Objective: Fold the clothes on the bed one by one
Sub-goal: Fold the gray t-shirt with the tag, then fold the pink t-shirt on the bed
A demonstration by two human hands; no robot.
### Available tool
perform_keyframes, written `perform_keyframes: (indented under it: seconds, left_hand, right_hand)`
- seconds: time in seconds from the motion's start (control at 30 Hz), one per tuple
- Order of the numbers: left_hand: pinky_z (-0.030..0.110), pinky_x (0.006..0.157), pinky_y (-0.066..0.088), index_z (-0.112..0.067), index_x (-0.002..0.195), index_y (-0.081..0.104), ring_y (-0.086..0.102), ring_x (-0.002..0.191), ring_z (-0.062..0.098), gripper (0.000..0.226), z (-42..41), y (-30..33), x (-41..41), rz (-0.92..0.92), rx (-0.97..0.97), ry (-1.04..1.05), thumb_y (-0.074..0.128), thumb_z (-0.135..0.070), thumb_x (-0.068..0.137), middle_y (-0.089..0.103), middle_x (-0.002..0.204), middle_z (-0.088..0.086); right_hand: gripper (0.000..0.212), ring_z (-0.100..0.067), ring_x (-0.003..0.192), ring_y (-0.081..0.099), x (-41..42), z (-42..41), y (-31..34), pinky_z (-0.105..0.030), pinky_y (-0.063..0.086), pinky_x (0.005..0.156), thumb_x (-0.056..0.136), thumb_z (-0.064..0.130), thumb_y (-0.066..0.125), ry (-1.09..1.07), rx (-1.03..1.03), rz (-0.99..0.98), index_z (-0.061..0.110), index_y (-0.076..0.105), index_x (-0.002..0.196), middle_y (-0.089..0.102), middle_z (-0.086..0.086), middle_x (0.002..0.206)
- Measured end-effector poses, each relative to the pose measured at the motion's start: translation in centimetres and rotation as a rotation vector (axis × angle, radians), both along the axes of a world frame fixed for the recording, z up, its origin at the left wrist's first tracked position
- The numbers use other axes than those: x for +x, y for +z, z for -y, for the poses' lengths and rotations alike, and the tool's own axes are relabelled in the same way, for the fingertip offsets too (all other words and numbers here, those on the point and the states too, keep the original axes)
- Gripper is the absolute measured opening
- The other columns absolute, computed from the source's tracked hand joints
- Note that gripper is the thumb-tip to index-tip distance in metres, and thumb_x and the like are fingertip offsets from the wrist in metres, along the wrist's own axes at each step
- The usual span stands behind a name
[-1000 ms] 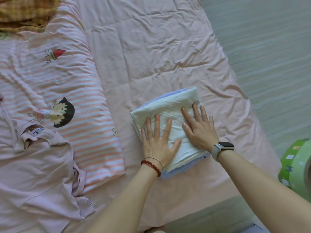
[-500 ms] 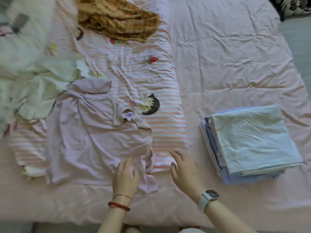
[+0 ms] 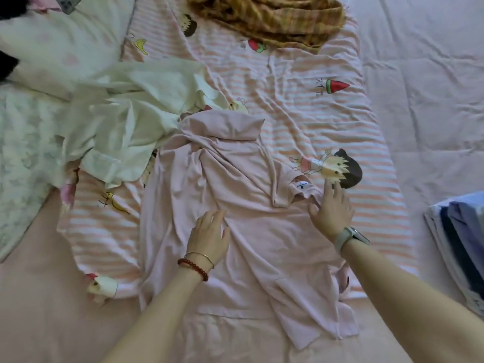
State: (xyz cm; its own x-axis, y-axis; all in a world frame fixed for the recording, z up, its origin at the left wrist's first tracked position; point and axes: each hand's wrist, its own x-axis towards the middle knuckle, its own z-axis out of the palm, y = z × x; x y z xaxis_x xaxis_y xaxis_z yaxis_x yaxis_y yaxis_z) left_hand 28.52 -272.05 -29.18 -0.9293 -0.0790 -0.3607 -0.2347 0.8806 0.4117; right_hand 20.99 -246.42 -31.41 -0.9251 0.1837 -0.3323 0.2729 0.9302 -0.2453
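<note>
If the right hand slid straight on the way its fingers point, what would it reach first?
Probably the cartoon child printed on the striped quilt: the right hand points up-bed from the pink shirt's collar, fingertips already at the print's edge.

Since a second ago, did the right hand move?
Yes. The right hand left the folded stack and went left to the pink shirt, beside the cartoon girl printed on the striped blanket.
</note>
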Motion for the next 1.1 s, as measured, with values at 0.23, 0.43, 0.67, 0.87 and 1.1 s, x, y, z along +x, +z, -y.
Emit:
perform_keyframes:
  seconds: [0.23, 0.43, 0.67, 0.87, 1.1]
  left_hand:
    - [0.02, 0.082, 0.038, -0.008, 0.123, 0.055, 0.054, 0.091, 0.013, 0.033, -2.6, -1.3, -0.9, 0.236, 0.63, 0.362, 0.051, -0.024, 0.094, 0.06, 0.113, 0.004]
    - [0.043, 0.088, 0.049, -0.005, 0.106, 0.058, 0.065, 0.093, 0.023, 0.046, -5.3, -1.2, 1.6, 0.51, 1.324, 0.834, 0.069, -0.04, 0.079, 0.065, 0.1, 0.014]
    - [-0.001, 0.082, 0.032, -0.008, 0.135, 0.041, 0.043, 0.116, 0.003, 0.053, -7.1, 0.5, 1.4, -0.015, 0.758, 0.409, 0.048, 0.008, 0.084, 0.046, 0.125, -0.006]
    - [0.004, 0.075, 0.038, -0.015, 0.123, 0.053, 0.052, 0.082, 0.004, 0.056, -1.9, 7.1, 4.2, -0.203, 0.639, 0.002, 0.045, 0.012, 0.075, 0.054, 0.091, -0.001]
    - [0.0, 0.079, 0.038, -0.023, 0.11, 0.057, 0.055, 0.089, -0.018, 0.058, 4.9, 14.7, 6.7, -0.311, 0.52, 0.266, 0.048, 0.023, 0.077, 0.063, 0.095, -0.013]
  right_hand:
    - [0.018, -0.027, 0.071, 0.047, 2.2, 1.6, 1.4, -0.029, 0.024, 0.059, 0.087, 0.012, 0.053, -0.043, -0.313, -0.007, 0.017, 0.045, 0.072, 0.052, -0.004, 0.072]
    - [0.032, -0.002, 0.094, 0.06, 12.1, 5.0, 3.5, -0.016, 0.05, 0.081, 0.089, 0.0, 0.052, 0.135, -0.802, 0.135, 0.012, 0.062, 0.118, 0.064, 0.001, 0.104]
    - [0.035, -0.028, 0.101, 0.059, 4.1, 2.8, 5.3, -0.038, 0.047, 0.086, 0.087, -0.006, 0.046, 0.211, -0.584, -0.24, 0.003, 0.058, 0.119, 0.062, -0.012, 0.11]
    - [0.048, -0.011, 0.129, 0.039, -2.1, 10.5, 10.2, -0.023, 0.025, 0.11, 0.088, 0.008, 0.039, 0.723, -0.675, 0.271, 0.026, 0.052, 0.131, 0.052, 0.004, 0.134]
    - [0.05, -0.01, 0.118, 0.047, -0.7, 13.4, 14.5, -0.02, 0.033, 0.099, 0.082, 0.027, 0.039, 0.812, -0.69, 0.615, 0.021, 0.053, 0.13, 0.053, 0.008, 0.128]
